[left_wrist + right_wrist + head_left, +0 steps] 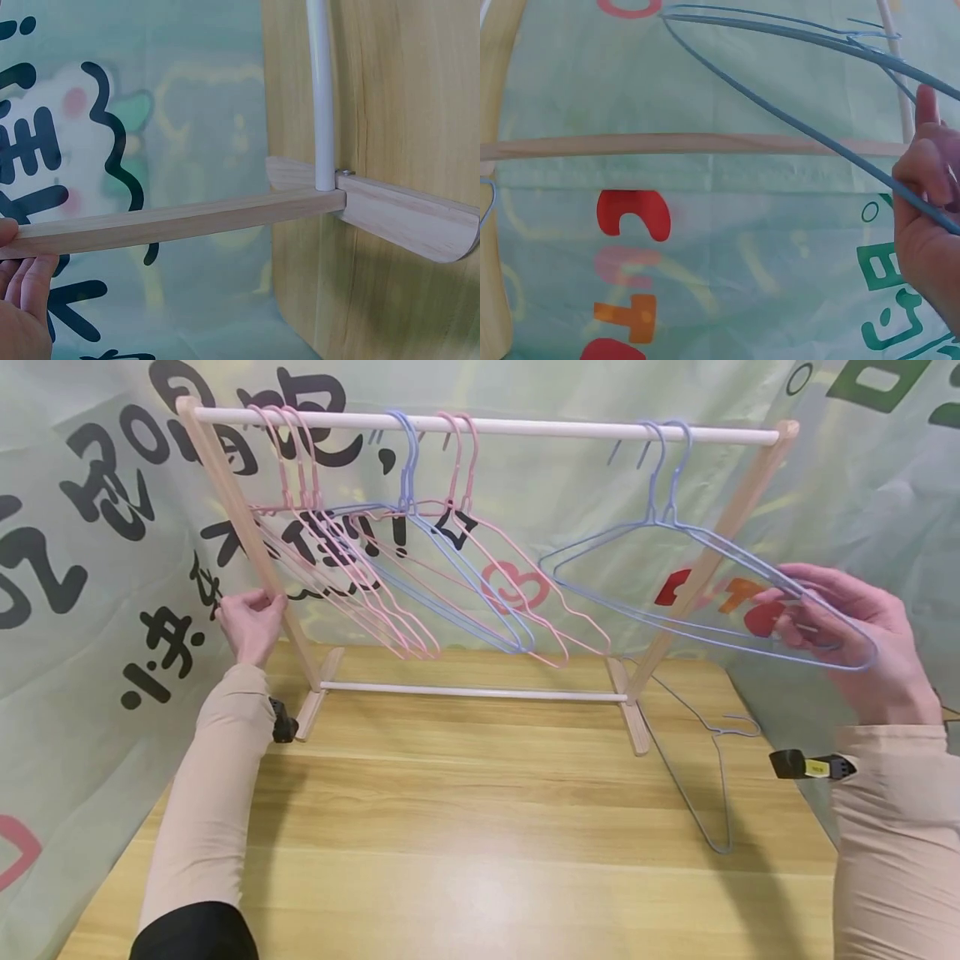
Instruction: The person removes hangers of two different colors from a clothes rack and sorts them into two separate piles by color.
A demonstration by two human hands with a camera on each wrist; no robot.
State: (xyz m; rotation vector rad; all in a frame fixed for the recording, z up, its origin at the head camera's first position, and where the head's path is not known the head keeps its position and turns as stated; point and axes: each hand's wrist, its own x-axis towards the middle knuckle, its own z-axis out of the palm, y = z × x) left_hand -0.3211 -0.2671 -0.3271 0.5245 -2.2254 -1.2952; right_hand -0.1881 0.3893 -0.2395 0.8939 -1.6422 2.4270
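My left hand (253, 625) pinches the left wooden post (294, 635) of a small clothes rack between thumb and fingers. The same post (187, 221) runs across the left wrist view, with the left hand (26, 300) at its edge. Two blue clothes hangers (600, 533) hang near the right end of the white top rail (525, 427). At their outer right corner, my right hand (855, 627) holds them with curled fingers. In the right wrist view, the right hand (930, 187) has one finger against the upper wire; a lower wire crosses the palm.
Pink hangers (375, 602) and blue hangers (457, 560) hang from the left and middle of the rail. A grey-blue hanger (722, 777) lies on the wooden table (480, 827), by the rack's right foot (637, 727). Printed cloth (112, 635) stands behind and beside the rack.
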